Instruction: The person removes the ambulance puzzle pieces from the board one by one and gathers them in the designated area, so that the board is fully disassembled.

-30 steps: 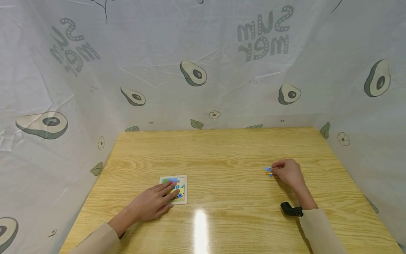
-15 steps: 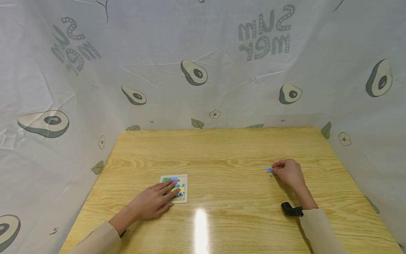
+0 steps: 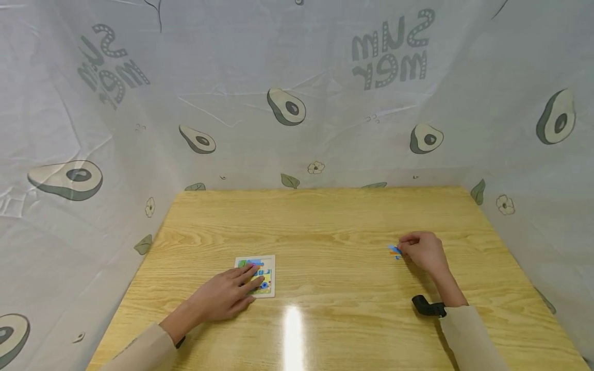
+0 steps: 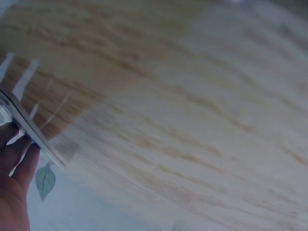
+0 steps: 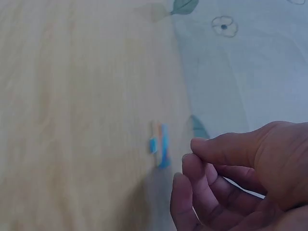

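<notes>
A small jigsaw puzzle board (image 3: pixel 271 278) with a pale frame and a colourful picture lies on the left half of the table. My left hand (image 3: pixel 224 297) rests on it with fingers stretched out and covers part of the picture. In the left wrist view the fingertips (image 4: pixel 32 153) touch the board edge. Several loose blue and orange puzzle pieces (image 3: pixel 393 251) lie at the right. Right beside them is my right hand (image 3: pixel 423 252), its thumb and index fingertips close together. The right wrist view shows the pieces (image 5: pixel 162 147) blurred; whether one is between the fingertips is unclear.
The light wooden table (image 3: pixel 320 221) is bounded at the back and sides by a pale curtain (image 3: pixel 232 93) printed with avocados and leaves. A black wrist mount (image 3: pixel 428 307) sticks out from the right wrist. Glare (image 3: pixel 293 335) brightens the table front.
The right fingertips have shifted very slightly at the loose pieces, exposing a little more of them. My left hand stays on the puzzle board. The head view has tilted slightly.
</notes>
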Motion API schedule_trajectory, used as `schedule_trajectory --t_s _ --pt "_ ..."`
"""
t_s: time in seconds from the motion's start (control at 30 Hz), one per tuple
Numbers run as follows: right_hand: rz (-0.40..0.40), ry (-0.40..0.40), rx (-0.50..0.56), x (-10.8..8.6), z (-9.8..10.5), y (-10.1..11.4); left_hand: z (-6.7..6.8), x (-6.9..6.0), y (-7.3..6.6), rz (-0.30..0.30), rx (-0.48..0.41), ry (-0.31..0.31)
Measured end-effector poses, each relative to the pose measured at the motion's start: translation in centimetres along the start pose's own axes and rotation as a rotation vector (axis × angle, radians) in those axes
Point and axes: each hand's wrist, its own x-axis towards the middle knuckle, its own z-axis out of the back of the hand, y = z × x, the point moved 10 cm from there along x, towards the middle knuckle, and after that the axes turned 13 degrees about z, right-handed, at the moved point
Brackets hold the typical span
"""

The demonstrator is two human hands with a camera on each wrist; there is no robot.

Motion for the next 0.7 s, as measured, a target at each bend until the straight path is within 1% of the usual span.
schedule_trajectory --t_s 0.2,0.37,0.53,0.7 --pt "0.089 -0.024 0.037 1.7 0.0 3.9 -0.1 -0.1 0.1 0.012 -0.015 0.012" --pt "0.153 -0.023 0.081 3.2 -1.3 6.8 0.0 0.0 0.1 0.004 -0.015 0.003" --pt "0.192 -0.005 0.152 4.2 -3.8 9.4 -0.1 0.0 0.1 0.004 -0.011 0.004" --pt "0.202 0.041 0.216 4.6 -7.2 11.4 0.0 0.0 -0.1 -0.003 -0.014 -0.017"
